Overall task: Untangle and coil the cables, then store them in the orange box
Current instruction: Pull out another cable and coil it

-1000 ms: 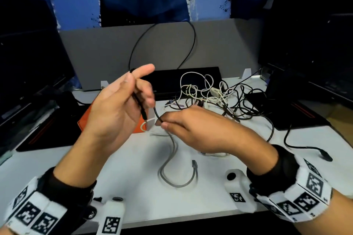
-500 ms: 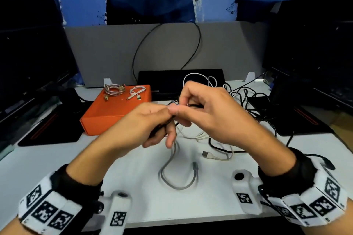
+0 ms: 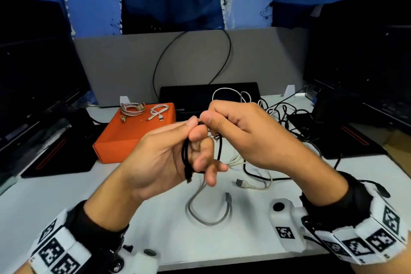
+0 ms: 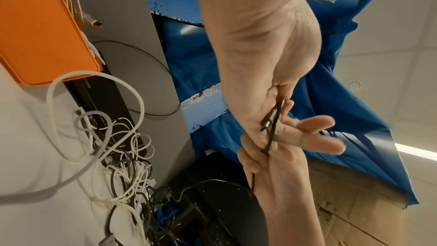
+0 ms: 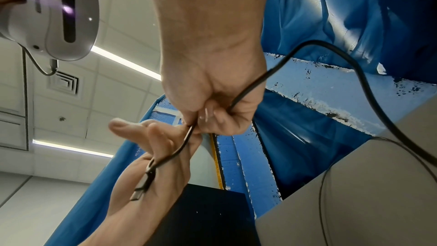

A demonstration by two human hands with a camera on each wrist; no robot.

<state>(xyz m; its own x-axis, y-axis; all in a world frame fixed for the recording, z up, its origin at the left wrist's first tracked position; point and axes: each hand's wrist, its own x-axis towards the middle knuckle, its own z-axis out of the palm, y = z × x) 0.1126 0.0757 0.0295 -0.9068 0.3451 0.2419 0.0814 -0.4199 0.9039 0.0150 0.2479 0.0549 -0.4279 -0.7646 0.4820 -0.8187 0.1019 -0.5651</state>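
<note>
Both hands meet above the table's middle, holding one thin black cable [image 3: 185, 158]. My left hand [image 3: 178, 153] pinches it at the thumb, and black loops hang round its fingers with the plug [image 5: 141, 192] dangling by the palm. My right hand [image 3: 235, 131] grips the same cable in curled fingers just right of the left thumb; the cable [image 5: 331, 59] trails off behind it. The orange box [image 3: 133, 131] sits closed at the back left with a braided coil [image 3: 132, 109] and a white coil [image 3: 158, 111] on its lid.
A tangle of white and black cables [image 3: 273, 113] lies at the back right. A grey cable [image 3: 208, 213] and a white plug [image 3: 241, 183] lie on the white table [image 3: 66, 189] under my hands. Black devices flank the table; a grey panel stands behind.
My left hand came down from the orange box's front to meet the right hand. The right hand rose from the table, and black loops now hang round the left fingers.
</note>
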